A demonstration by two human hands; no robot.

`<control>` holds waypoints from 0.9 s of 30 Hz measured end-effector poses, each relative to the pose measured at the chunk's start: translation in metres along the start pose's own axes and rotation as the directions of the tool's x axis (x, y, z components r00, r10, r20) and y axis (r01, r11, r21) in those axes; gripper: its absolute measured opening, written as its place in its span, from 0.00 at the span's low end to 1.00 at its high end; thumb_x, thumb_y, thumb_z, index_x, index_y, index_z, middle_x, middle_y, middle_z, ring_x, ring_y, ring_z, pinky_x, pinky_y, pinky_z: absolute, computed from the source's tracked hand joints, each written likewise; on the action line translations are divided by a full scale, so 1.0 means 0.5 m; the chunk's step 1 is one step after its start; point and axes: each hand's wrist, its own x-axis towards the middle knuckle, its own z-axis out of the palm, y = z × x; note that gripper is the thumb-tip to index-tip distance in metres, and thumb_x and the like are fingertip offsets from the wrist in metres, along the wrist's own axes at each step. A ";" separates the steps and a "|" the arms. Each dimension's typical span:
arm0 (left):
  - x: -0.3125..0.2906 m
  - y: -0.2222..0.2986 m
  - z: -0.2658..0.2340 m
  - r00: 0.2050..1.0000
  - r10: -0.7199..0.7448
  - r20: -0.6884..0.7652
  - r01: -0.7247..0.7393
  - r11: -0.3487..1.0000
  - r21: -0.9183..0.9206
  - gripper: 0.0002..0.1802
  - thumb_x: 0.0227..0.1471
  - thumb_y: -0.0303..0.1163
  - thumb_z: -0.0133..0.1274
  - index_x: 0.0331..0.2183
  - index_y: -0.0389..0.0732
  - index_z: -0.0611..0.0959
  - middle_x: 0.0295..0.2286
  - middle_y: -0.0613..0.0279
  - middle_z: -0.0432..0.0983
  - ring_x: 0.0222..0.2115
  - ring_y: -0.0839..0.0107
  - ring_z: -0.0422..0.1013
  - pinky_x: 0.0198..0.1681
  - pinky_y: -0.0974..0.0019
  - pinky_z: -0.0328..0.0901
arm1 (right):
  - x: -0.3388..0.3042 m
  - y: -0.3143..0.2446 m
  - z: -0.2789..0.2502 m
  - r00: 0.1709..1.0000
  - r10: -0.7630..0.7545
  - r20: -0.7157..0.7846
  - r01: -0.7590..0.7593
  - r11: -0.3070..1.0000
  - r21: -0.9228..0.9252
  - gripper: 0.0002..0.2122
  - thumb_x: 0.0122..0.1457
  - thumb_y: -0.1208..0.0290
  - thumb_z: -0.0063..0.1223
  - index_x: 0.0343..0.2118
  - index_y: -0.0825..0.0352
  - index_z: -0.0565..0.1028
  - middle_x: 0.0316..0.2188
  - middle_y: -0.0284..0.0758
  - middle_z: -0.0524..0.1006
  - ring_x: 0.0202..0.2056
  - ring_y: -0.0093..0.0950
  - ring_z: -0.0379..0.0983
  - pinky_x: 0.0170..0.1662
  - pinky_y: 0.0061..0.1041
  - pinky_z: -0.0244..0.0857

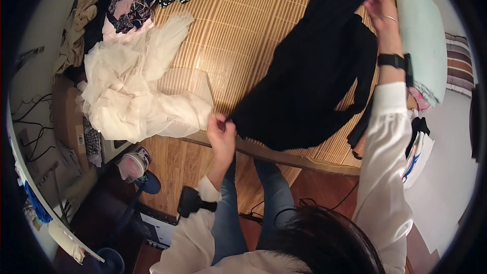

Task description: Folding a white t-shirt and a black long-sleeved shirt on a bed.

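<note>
A black long-sleeved garment (309, 76) lies spread at a slant over the bamboo mat, its exact kind not clear. Its lower left corner is pinched between the fingers of my left hand (221, 134), at the mat's near edge. At the far right, my right hand (383, 10) is closed on the garment's upper end, slightly blurred. One narrow black sleeve-like strip hangs down along the garment's right side, with mat showing through the gap. Just left of my left hand is a heap of sheer cream fabric (137, 96), which the hand does not appear to hold.
The bamboo mat (238, 35) covers the raised surface. Patterned and dark clothes (134, 0) are piled at the far left, beside a beige cloth (78, 30). A folded pale green bedding piece (421, 35) lies right. Below left stands a white tub (133, 165); cables hang nearby.
</note>
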 end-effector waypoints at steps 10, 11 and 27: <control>0.102 0.097 0.020 0.720 0.513 0.468 -0.693 0.492 0.527 0.14 0.33 0.18 0.53 0.28 0.39 0.73 0.28 0.57 0.68 0.33 0.57 0.65 0.37 0.61 0.61 | -0.134 0.142 -0.473 0.912 0.251 -0.325 -0.146 0.938 0.315 0.05 0.52 0.78 0.52 0.32 0.69 0.72 0.32 0.39 0.76 0.34 0.33 0.73 0.43 0.34 0.71; 0.091 0.100 0.026 0.719 0.506 0.476 -0.694 0.489 0.529 0.14 0.33 0.18 0.53 0.28 0.39 0.73 0.28 0.57 0.68 0.33 0.57 0.65 0.37 0.61 0.61 | -0.148 0.160 -0.489 0.874 0.317 -0.369 -0.194 0.922 0.334 0.05 0.52 0.78 0.50 0.32 0.70 0.71 0.32 0.40 0.76 0.37 0.35 0.73 0.44 0.38 0.71; -0.095 -0.050 0.121 0.422 0.276 0.864 -0.894 0.284 0.346 0.17 0.34 0.26 0.59 0.32 0.38 0.75 0.32 0.56 0.67 0.36 0.58 0.64 0.40 0.58 0.59 | -0.197 0.159 -0.564 0.880 0.194 -0.434 -0.075 0.958 0.276 0.04 0.53 0.76 0.52 0.30 0.66 0.69 0.29 0.37 0.72 0.33 0.34 0.72 0.37 0.37 0.71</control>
